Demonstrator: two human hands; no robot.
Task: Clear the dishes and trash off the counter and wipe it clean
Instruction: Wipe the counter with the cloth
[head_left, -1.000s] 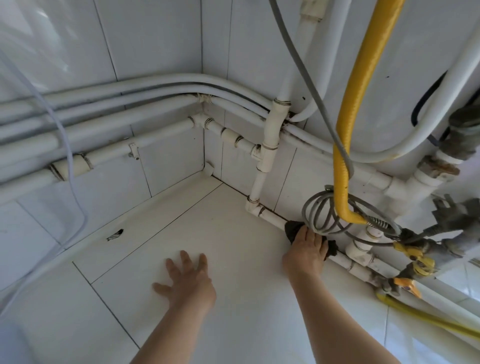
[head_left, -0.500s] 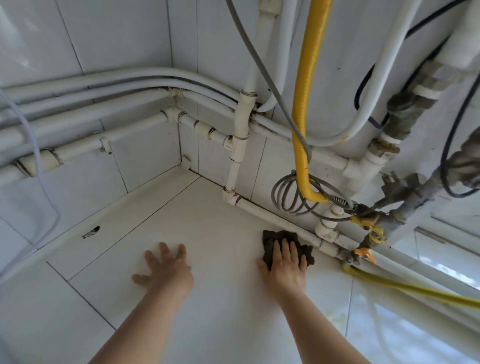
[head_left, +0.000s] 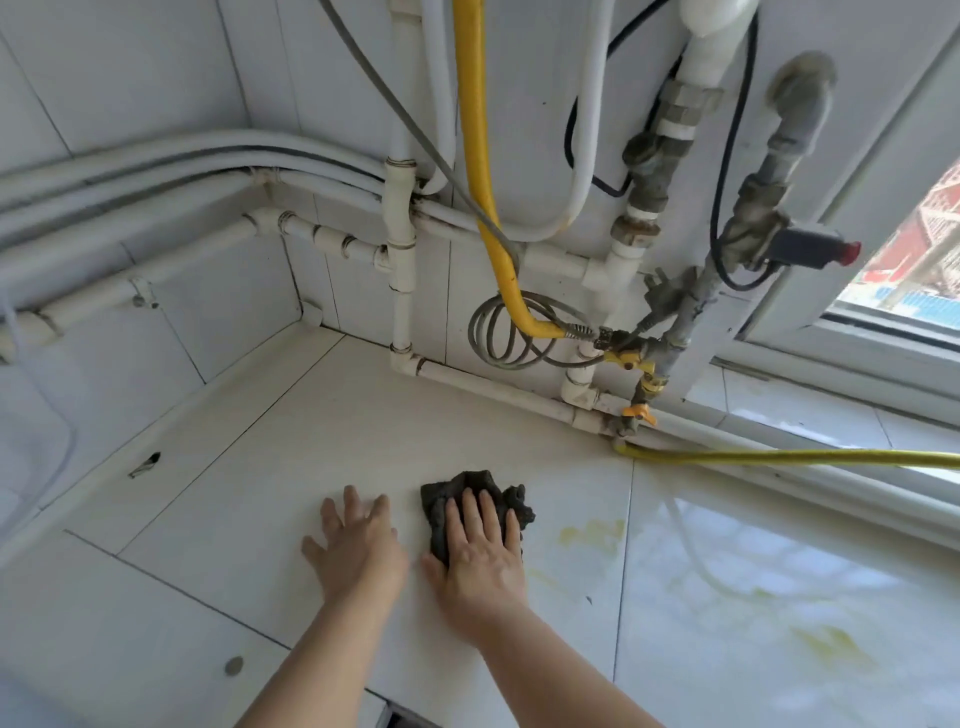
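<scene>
A dark crumpled cloth (head_left: 463, 491) lies on the white tiled counter (head_left: 270, 493). My right hand (head_left: 480, 551) presses flat on the cloth with straight fingers, covering its near half. My left hand (head_left: 358, 545) rests flat on the bare counter just left of the cloth, fingers spread. Yellowish stains (head_left: 592, 532) mark the tile to the right of the cloth, and more stains (head_left: 826, 639) show farther right.
White pipes (head_left: 498, 389) run along the back wall at counter level, with a yellow hose (head_left: 779, 458), yellow valve handles (head_left: 638, 413) and a coiled grey cable (head_left: 501, 332). A window (head_left: 914, 270) is at the right. A small dark chip (head_left: 145, 464) marks the left ledge.
My right hand has drawn the cloth away from the back pipe toward me and to the left, close beside my left hand. The view has swung right, revealing the window and stains.
</scene>
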